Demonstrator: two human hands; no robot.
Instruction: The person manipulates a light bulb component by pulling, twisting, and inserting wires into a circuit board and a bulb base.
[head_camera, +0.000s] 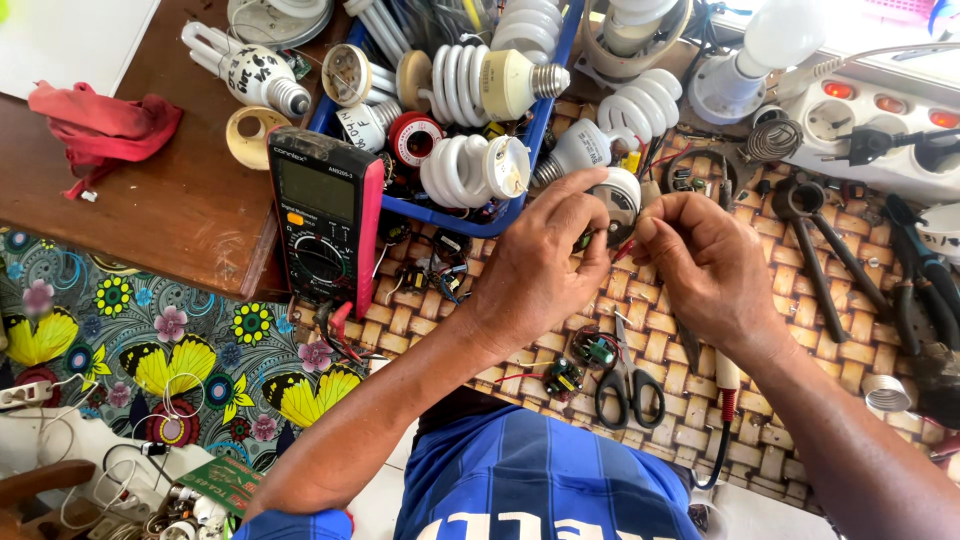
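Both hands meet over the middle of the woven mat (800, 330) — the left hand (545, 265) pinches a small bulb base (615, 200), the right hand (705, 265) pinches its red wire (624, 249) just beside — scissors (628, 375) lie below.

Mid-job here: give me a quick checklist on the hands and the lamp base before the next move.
1. Left hand gripping the white round lamp base: ok.
2. Right hand pinching a thin red wire at the base: ok.
3. Which contact the wire meets: cannot tell, fingers hide it.
4. Black-handled scissors clear of both hands on the woven cane mat: ok.
5. Black and red multimeter within sight, display blank: ok.
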